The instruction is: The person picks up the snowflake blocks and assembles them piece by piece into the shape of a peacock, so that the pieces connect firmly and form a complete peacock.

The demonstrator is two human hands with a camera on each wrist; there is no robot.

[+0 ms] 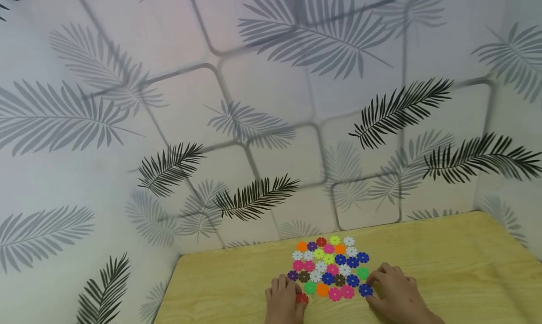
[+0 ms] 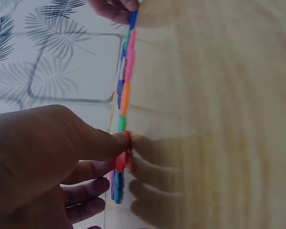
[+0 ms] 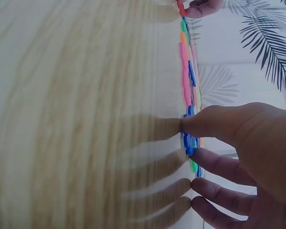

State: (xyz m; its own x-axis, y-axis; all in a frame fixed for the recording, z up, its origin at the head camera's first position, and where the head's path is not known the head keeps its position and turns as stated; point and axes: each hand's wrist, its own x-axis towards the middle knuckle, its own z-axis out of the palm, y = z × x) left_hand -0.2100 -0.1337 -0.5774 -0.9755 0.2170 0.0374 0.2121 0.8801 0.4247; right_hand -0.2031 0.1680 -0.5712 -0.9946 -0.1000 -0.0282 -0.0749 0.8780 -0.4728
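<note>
While the left hand pinched a red disc between thumb and forefinger, the right hand held a dark blue disc by its edges, thumb on the near side and forefinger on the far side. Both grips were narrow, only as wide as a disc, and the other fingers of each hand were bent loosely and a little apart. The two held pieces lay low at the tabletop, at the near-left and near-right corners of a flat cluster of notched, flower-shaped discs.

Between them ran the nearest row: a light green disc just beside the red one, then an orange disc, then two pink discs side by side. Beyond the left hand lay a purple disc and a brown disc; a brighter green disc lay just beyond the held blue one. White, yellow and more coloured pieces filled the rows behind, toward a pale wall printed with grey and black fronds.
</note>
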